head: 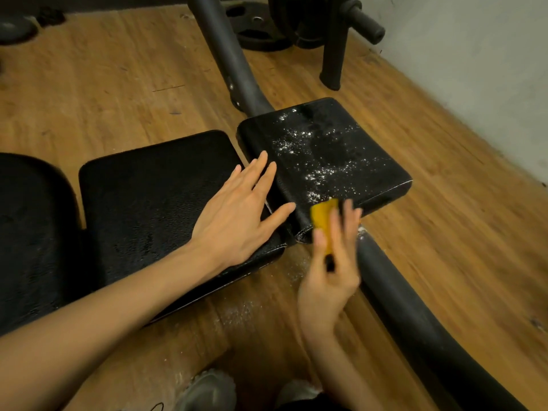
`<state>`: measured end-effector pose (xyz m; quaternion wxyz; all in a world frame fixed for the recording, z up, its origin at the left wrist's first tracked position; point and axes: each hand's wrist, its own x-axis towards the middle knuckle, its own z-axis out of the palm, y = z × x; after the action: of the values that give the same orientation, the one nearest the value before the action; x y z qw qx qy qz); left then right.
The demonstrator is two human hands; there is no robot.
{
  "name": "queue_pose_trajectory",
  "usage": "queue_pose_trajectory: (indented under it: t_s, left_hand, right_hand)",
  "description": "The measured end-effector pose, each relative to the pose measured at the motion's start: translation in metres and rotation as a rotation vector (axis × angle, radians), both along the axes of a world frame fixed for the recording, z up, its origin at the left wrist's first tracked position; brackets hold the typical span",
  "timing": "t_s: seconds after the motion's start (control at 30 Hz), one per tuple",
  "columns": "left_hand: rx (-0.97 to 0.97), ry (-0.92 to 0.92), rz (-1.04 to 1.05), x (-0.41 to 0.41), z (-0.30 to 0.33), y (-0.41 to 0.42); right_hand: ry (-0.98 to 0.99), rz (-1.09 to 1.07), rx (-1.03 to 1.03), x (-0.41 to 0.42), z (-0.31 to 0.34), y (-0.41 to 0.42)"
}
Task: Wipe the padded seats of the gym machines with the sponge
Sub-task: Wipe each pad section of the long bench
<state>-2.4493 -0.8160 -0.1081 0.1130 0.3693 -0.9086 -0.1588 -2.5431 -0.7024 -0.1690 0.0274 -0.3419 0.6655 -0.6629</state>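
Note:
Three black padded seats lie in a row. The right pad is speckled with white powder. The middle pad looks wet and shiny. My left hand rests flat, fingers spread, across the gap between the middle and right pads. My right hand pinches a yellow sponge at the near edge of the powdered pad, palm turned towards me. The hand is motion-blurred. A third pad is at the far left.
A thick black frame tube runs from under the pads to the lower right, another tube rises behind. Weight plates lie on the wooden floor at the back. White powder dusts the floor below the pads. My shoes show at bottom.

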Motion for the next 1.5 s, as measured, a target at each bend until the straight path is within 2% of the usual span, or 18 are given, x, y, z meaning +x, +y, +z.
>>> queue_pose_trajectory:
  t_s: [0.07, 0.1, 0.2, 0.27, 0.33, 0.47, 0.57, 0.67, 0.73, 0.87, 0.93, 1.0, 1.07, 1.13, 1.27, 1.33, 1.43, 1.5]
  left_hand:
    - [0.007, 0.005, -0.002, 0.0, 0.001, 0.0]
    - [0.009, 0.008, -0.005, 0.0, 0.001, 0.001]
    - [0.007, 0.015, 0.007, 0.0, 0.001, 0.002]
    - [0.015, 0.015, 0.017, -0.001, 0.0, 0.002]
    - [0.026, 0.012, 0.02, -0.001, -0.001, 0.002]
    - [0.05, -0.001, 0.014, 0.001, -0.006, -0.002]
    - [0.048, -0.007, 0.015, 0.001, -0.01, -0.005]
    - [0.039, 0.001, 0.011, 0.001, -0.011, -0.005]
    - [0.04, 0.01, 0.013, 0.0, -0.01, -0.004]
    - [0.042, 0.016, 0.02, 0.0, -0.009, -0.004]
    - [0.048, 0.009, 0.022, 0.0, -0.009, -0.003]
    - [0.055, 0.007, 0.027, 0.0, -0.008, -0.003]
    - [0.055, 0.013, 0.03, 0.0, -0.008, -0.003]
    - [0.058, 0.014, 0.037, 0.0, -0.006, -0.002]
    - [0.053, 0.011, 0.025, 0.0, -0.006, -0.002]
    - [0.054, 0.01, 0.012, 0.0, -0.005, -0.003]
    - [0.052, 0.013, 0.015, 0.0, -0.003, -0.001]
    - [0.04, 0.03, 0.021, -0.001, 0.0, 0.001]
  right_hand:
    - [0.142, 0.142, 0.005, 0.019, -0.009, 0.014]
    - [0.146, 0.143, 0.0, 0.012, -0.009, 0.014]
    - [-0.179, -0.126, -0.06, -0.045, 0.002, -0.011]
    - [-0.268, -0.308, -0.135, -0.084, 0.015, -0.027]
    - [-0.281, -0.329, -0.159, -0.077, 0.017, -0.032]
    - [-0.238, -0.142, -0.155, 0.001, 0.009, -0.008]
    - [-0.212, -0.227, -0.163, -0.05, 0.012, -0.024]
    - [-0.43, -0.392, -0.183, -0.13, 0.023, -0.048]
    - [-0.483, -0.401, -0.19, -0.131, 0.029, -0.047]
    - [-0.19, -0.155, -0.06, -0.035, 0.02, -0.008]
    - [-0.052, -0.07, -0.009, -0.035, 0.013, 0.001]
    - [-0.043, -0.121, 0.034, -0.078, 0.011, -0.011]
    - [-0.103, -0.273, 0.077, -0.124, 0.021, -0.024]
    - [-0.08, -0.315, 0.125, -0.128, 0.029, -0.025]
    - [0.292, 0.037, 0.177, -0.047, 0.029, 0.0]
    - [0.435, 0.175, 0.209, -0.04, 0.028, 0.006]
    - [0.448, 0.115, 0.292, -0.085, 0.039, -0.004]
    - [0.363, 0.003, 0.315, -0.11, 0.048, -0.011]
